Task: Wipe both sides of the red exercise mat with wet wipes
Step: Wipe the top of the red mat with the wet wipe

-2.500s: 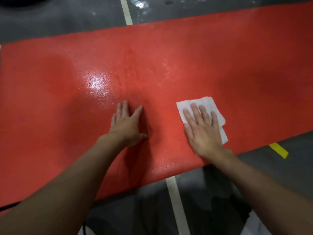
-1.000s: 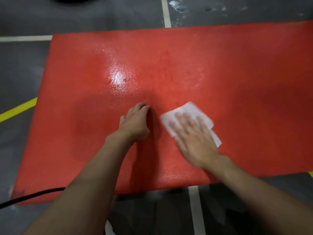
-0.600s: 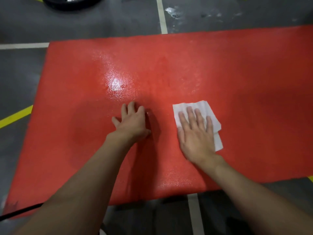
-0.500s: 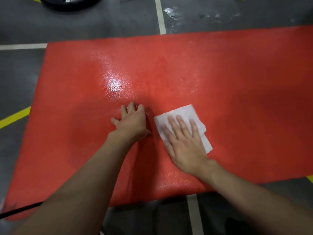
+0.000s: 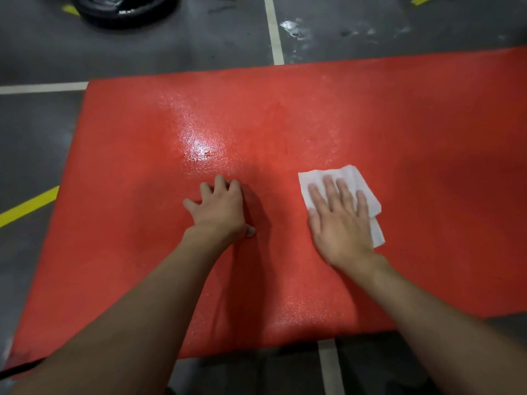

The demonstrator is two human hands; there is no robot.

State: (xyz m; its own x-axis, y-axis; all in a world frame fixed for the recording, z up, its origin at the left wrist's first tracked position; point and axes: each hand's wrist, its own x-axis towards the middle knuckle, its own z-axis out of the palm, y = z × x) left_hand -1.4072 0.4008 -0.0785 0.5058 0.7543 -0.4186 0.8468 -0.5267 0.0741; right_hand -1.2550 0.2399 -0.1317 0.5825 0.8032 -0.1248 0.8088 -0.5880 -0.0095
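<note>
The red exercise mat (image 5: 413, 115) lies flat on the grey floor and runs out of view to the right. It shines wet near its middle. My right hand (image 5: 339, 220) presses flat, fingers spread, on a folded white wet wipe (image 5: 346, 178) right of the mat's centre. My left hand (image 5: 218, 210) rests on the bare mat a hand's width to the left, fingers bent and propped on the surface, holding nothing.
Grey floor (image 5: 37, 138) with white lines (image 5: 273, 29) and yellow lines (image 5: 27, 208) surrounds the mat. A black tyre-like ring (image 5: 125, 10) lies at the top left. A black cable (image 5: 17, 370) shows at the mat's near left corner. Wet spots mark the floor behind the mat.
My right hand slid the wipe back to the right, away from my left hand, after a stroke to the left. My left hand stayed in place, fingers slightly more curled.
</note>
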